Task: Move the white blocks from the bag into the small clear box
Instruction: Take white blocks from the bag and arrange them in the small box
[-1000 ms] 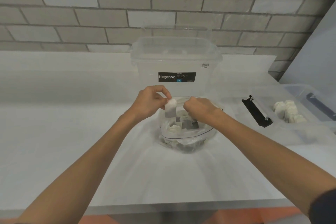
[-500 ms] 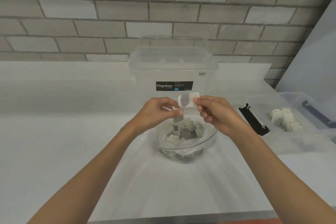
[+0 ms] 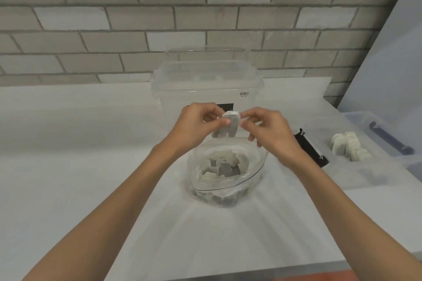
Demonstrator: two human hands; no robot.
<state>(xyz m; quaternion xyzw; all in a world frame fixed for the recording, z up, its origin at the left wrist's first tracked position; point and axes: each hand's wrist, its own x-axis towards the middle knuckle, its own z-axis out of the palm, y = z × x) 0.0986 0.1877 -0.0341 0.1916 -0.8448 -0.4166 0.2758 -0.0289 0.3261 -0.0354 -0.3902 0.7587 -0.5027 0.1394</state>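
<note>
A white block (image 3: 228, 126) is pinched between the left hand (image 3: 198, 126) and right hand (image 3: 270, 131) above the bag (image 3: 230, 187). A carry rightward into the small clear box (image 3: 370, 178) is judged to be called for next.

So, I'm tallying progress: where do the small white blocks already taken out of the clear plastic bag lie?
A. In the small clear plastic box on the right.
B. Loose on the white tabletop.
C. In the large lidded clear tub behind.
A: a cluster of white blocks lies in the small clear box at the right; the left hand and right hand pinch one more block above the bag.
</note>
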